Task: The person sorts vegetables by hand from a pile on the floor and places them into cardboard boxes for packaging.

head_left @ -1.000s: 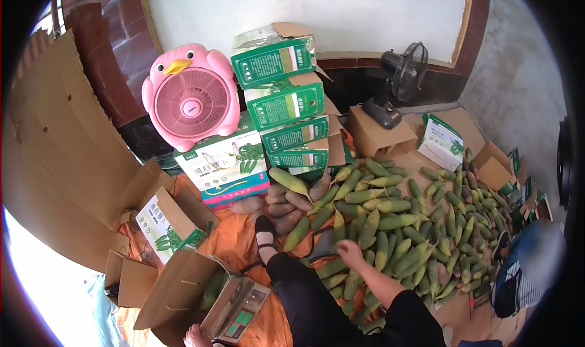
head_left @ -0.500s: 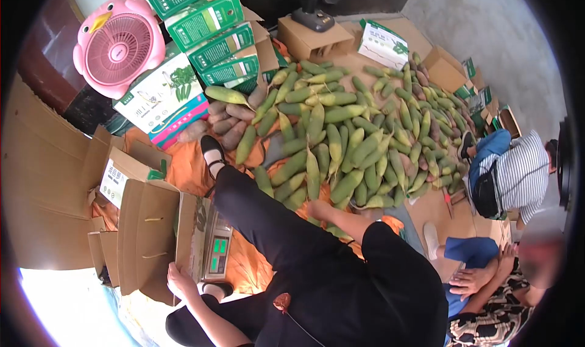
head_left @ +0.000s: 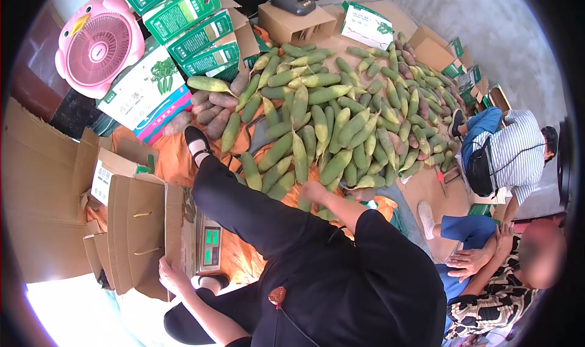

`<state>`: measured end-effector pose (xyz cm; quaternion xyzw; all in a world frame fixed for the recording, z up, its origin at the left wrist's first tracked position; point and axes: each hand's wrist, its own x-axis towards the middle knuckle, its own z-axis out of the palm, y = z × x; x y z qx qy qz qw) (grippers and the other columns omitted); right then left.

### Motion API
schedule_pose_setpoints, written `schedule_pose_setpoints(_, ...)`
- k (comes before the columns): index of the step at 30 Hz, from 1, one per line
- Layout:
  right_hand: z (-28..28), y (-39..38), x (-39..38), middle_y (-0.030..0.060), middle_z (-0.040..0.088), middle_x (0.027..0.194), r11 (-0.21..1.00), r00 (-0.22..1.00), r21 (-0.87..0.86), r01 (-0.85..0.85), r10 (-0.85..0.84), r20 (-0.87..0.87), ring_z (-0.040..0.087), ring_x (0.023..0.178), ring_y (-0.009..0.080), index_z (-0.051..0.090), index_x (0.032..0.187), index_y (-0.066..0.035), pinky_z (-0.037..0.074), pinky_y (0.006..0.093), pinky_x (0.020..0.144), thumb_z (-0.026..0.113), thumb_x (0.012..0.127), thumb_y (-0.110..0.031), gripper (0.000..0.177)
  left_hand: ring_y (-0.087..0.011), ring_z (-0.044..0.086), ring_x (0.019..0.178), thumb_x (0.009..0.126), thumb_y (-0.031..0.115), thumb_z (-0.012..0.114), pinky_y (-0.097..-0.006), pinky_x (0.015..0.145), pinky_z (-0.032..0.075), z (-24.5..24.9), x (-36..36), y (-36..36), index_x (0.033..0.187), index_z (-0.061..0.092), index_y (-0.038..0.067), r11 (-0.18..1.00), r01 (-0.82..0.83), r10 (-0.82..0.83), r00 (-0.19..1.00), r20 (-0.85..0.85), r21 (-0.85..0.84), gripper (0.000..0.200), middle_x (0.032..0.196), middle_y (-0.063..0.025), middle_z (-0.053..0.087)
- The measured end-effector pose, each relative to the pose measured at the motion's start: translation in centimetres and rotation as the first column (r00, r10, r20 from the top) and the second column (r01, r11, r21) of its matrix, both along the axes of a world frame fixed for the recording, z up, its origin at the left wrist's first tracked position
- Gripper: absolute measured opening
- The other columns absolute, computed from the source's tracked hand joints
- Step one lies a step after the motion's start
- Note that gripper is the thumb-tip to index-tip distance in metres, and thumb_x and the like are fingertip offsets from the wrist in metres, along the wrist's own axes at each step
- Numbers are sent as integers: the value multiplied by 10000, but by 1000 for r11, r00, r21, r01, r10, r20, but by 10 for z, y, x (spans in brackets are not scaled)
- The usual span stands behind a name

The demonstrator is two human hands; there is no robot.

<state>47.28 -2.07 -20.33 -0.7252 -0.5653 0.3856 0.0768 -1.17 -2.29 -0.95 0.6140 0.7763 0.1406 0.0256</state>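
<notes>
My left hand (head_left: 173, 277) grips the near edge of an open cardboard box (head_left: 137, 225), its fingers wrapped on the flap. The box stands by a digital scale (head_left: 211, 247) with lit green figures; how far it rests on the scale is hidden. My right hand (head_left: 314, 193) is down at the near edge of a big pile of green radishes (head_left: 335, 127). Its fingers are hidden from me, so whether it holds a radish does not show. Orange sheeting (head_left: 241, 255) lies beneath.
A pink fan (head_left: 100, 48) stands at the upper left beside stacked green cartons (head_left: 183, 17). Reddish tubers (head_left: 219, 122) lie by the pile. At the right, a person in a striped shirt (head_left: 515, 146) bends over; another person (head_left: 481, 304) sits with crossed arms.
The whole view has shifted slightly, so things sit farther left. Both my hands keep about the same places. The striped-shirt person's lowered arm now shows.
</notes>
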Motion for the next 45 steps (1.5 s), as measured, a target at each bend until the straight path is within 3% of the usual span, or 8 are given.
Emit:
schedule_pose_setpoints(5,-13,15,37,90,631,662,793,807,167,586,-551,-212,615,612,171,690,805,-14,490,305,556,632,776,-93,103,-394,593,850,819,70,549,-474,721,458,-1,3,3,984,532,-2,999,-43,43,999,-26,-3,181,907,-214,612)
schedule_pose_setpoints(8,-19,38,74,92,642,715,753,770,165,637,-609,-190,624,638,174,676,920,-11,491,317,547,632,780,-78,161,-328,597,874,832,95,541,-450,721,426,-3,4,6,909,540,21,994,-99,97,995,-37,-37,107,890,-142,627)
schedule_pose_setpoints(10,-11,51,87,110,638,855,573,534,-114,811,-806,-254,647,698,207,575,1131,-5,507,333,557,608,794,-52,342,-328,598,868,827,96,542,-450,723,426,-6,2,5,904,542,21,992,-117,115,993,-35,-44,107,882,-143,626)
schedule_pose_setpoints(15,4,78,99,166,571,1029,347,161,-329,878,-863,-479,663,786,299,375,1270,10,557,385,612,551,804,9,498,-340,598,811,785,82,560,-452,707,444,0,8,8,854,549,13,996,-86,86,995,-43,20,98,826,-148,618)
schedule_pose_setpoints(20,-8,94,106,184,522,1033,193,-243,-575,795,-768,-593,621,916,331,414,1173,19,575,450,743,499,873,8,312,-342,601,801,756,58,577,-445,721,454,-2,6,9,842,564,22,994,-107,105,992,-71,-34,94,796,-152,621)
schedule_pose_setpoints(31,2,106,104,37,519,727,176,-69,-398,900,-845,-530,513,640,183,544,842,-78,494,340,566,613,852,-177,122,-355,600,825,776,64,602,-455,716,448,-5,7,8,875,534,10,989,-140,136,987,-86,-39,132,843,-163,617)
schedule_pose_setpoints(37,-7,102,101,14,484,622,385,407,139,912,-819,-404,443,499,155,618,807,-66,417,313,456,642,803,-171,108,-354,599,829,773,80,589,-458,716,447,-3,7,8,884,533,11,986,-157,154,986,-61,-57,142,858,-160,618)
schedule_pose_setpoints(45,76,99,115,9,504,659,280,268,60,958,-799,-539,419,474,118,597,781,-66,321,265,394,614,766,-102,42,-279,510,1116,713,46,629,-478,1005,337,34,33,9,1188,567,111,980,70,-43,989,-144,185,484,1136,-88,571)
